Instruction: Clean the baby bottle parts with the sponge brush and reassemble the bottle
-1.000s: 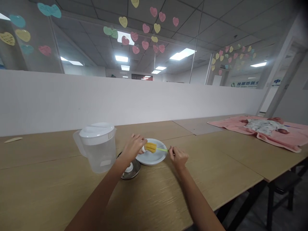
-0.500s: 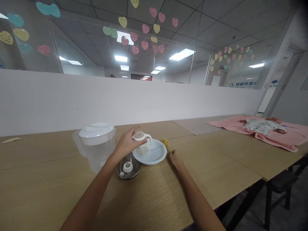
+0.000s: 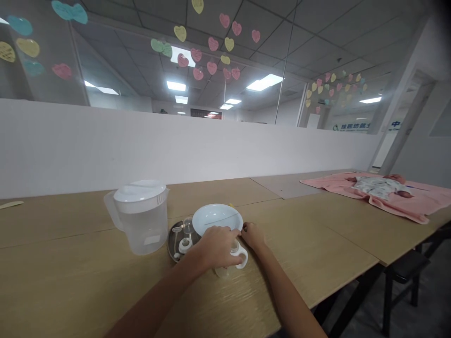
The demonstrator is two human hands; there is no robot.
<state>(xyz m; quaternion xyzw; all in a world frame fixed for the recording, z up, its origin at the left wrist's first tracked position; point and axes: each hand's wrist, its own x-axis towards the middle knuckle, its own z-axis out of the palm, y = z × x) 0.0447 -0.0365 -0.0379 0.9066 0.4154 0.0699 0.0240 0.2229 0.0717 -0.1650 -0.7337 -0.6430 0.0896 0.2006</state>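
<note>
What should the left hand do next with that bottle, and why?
Probably ease off the bottle once it stands steady on the table. The left hand holds it from above, low down, on the near side of the bowl; whether its base already rests is hard to tell.

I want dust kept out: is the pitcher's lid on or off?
On: the white lid sits across the top of the clear pitcher.
</note>
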